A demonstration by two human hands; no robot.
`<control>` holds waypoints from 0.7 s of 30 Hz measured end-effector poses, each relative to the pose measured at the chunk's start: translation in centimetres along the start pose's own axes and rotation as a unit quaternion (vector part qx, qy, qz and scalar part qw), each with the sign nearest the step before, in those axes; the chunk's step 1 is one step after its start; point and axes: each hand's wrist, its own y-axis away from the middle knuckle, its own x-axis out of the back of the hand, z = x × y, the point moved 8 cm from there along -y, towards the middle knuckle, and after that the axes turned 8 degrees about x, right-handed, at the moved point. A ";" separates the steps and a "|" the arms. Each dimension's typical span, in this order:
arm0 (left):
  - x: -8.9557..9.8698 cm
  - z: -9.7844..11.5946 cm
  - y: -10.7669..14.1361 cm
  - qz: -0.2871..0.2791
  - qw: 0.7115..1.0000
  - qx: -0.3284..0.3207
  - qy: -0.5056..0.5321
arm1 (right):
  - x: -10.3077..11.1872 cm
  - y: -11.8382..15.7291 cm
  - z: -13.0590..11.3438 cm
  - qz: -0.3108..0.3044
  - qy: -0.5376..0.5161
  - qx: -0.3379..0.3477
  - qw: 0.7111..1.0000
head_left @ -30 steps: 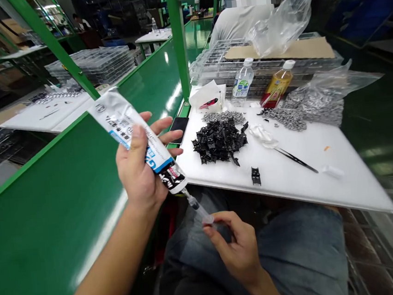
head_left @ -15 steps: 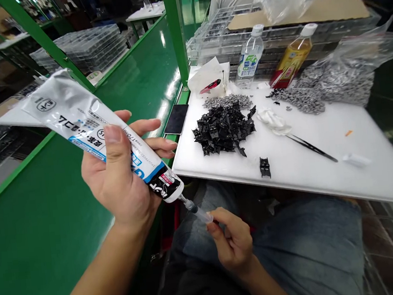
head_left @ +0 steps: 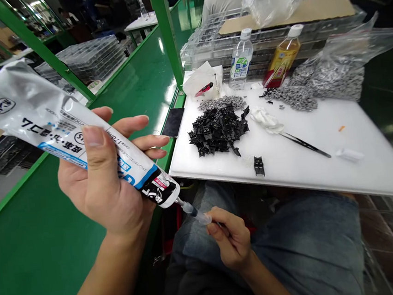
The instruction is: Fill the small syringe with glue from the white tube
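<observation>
A large white and blue tube [head_left: 66,127] lies tilted in my left hand [head_left: 106,184], its printed side up and its nozzle pointing down to the right. The thumb presses on top of it while other fingers stretch out beyond. At the nozzle is the end of a small clear syringe [head_left: 195,212] with dark material inside. My right hand [head_left: 231,239] pinches the syringe's lower end between thumb and fingers, above my lap. On the white board [head_left: 289,175] sit a pile of black plastic parts [head_left: 217,129] and one separate black part [head_left: 258,165].
Black tweezers [head_left: 305,144], crumpled white tissue [head_left: 266,121], grey small pieces [head_left: 222,103], two bottles [head_left: 240,62] and a bag of grey pieces [head_left: 342,75] rest on the board. A phone [head_left: 174,122] lies at its left edge, near a green post [head_left: 167,34].
My left hand and the tube have shifted left and come slightly closer to the camera. The syringe stays at the nozzle, pinched by my right hand. The view has turned slightly.
</observation>
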 end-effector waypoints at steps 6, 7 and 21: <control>-0.7 0.6 0.1 0.006 0.999 0.009 0.039 | 0.5 0.2 -0.5 -0.010 -0.024 -0.019 0.999; -0.8 0.6 0.1 0.003 0.999 0.012 0.033 | 0.5 0.3 -0.5 -0.014 -0.031 -0.021 0.999; -1.5 0.7 1.8 -0.037 0.999 0.024 0.017 | -1.3 1.0 1.5 -0.062 -0.233 -0.207 0.948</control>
